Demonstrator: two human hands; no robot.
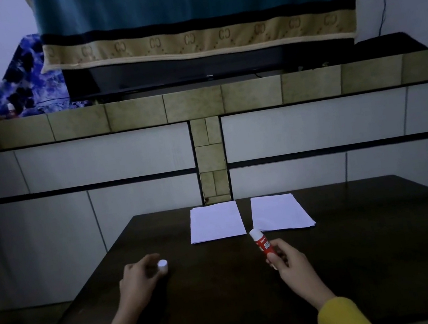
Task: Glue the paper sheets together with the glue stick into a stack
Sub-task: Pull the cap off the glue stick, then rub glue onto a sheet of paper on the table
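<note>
Head view: tiled wall (123, 156) behind two paper piles (215, 222).

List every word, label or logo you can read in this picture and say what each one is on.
"GLUE STICK": white letters on the red label of the glue stick, which the right hand grips.
Small print above those words on the same label: too small to read.
Repeated interlocked "CC"-like monogram: along the tan band of the hanging cloth.
Small mark on the lower edge of the dark screen: too blurred to read.

The glue stick (263, 246) has its lower end hidden inside the right hand (288, 260).
</note>
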